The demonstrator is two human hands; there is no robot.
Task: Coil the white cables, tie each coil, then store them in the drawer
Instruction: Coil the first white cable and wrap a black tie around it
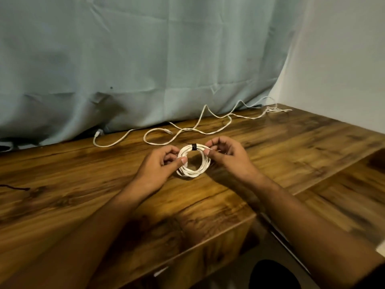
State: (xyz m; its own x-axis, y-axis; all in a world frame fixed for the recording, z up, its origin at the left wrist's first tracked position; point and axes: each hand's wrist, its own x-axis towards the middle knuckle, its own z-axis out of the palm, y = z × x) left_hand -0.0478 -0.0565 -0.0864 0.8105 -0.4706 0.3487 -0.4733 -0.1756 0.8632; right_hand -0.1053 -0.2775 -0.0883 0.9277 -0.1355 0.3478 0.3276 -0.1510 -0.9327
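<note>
**Q:** What is the setting?

**A:** A wooden table [83,184] stands against a pale curtain [145,59], with a white wall [333,59] at the right. A lower wooden surface [343,195] sits beside the table on your right.

**Q:** Where is the cable you are working on?

**A:** The coil [190,173] of white cable is between your hands, over the middle of the table. It is tilted, top edge away from you. A black tie [194,146] wraps that top edge. Whether the bottom edge touches the wood cannot be told.

**Q:** How are your hands placed?

**A:** Your left hand [158,167] pinches the coil's left side between thumb and curled fingers. Your right hand [227,157] pinches the right side, just beside the tie.

**Q:** What else lies there?

**A:** A loose cable [154,144] trails uncoiled along the table's far edge, behind the coil and apart from it.
</note>
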